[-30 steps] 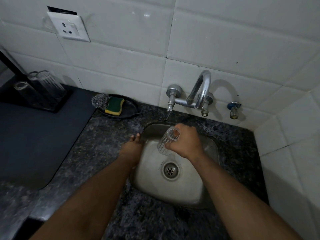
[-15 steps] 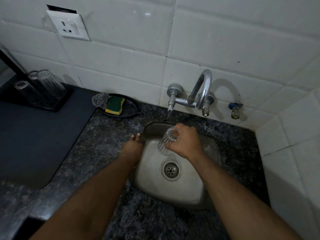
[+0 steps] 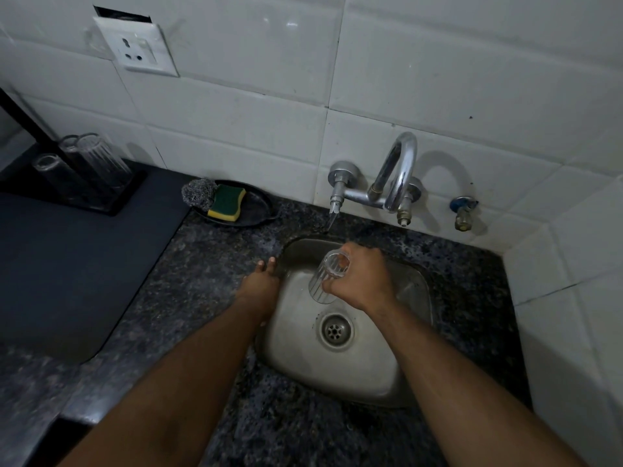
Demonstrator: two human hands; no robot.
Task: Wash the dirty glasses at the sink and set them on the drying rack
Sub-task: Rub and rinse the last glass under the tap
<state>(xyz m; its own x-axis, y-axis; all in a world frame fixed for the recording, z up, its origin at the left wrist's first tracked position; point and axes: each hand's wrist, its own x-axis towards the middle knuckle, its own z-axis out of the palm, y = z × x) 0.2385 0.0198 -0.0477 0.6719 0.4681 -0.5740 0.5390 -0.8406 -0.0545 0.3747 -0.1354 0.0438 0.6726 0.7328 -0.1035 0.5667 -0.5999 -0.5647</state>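
**Rinse step, glass at tap**

Right hand (image 3: 362,281) grips ribbed glass (image 3: 326,277) tilted over sink (image 3: 397,382), centre frame, below spout (image 3: 333,214). Left hand (image 3: 259,288) rests flat, empty, on sink edge. Next, likely: carry to rack (image 3: 111,200), upper left.

My speckled granite counter (image 3: 209,274): steel sink (image 3: 354,375) set in, black mat (image 3: 67,264), sponge dish (image 3: 256,210), my left hand (image 3: 258,288) resting on it.

Open counter (image 3: 209,264) left of the sink (image 3: 357,369) (sponge dish (image 3: 253,210) behind), tap (image 3: 387,183) low overhead.
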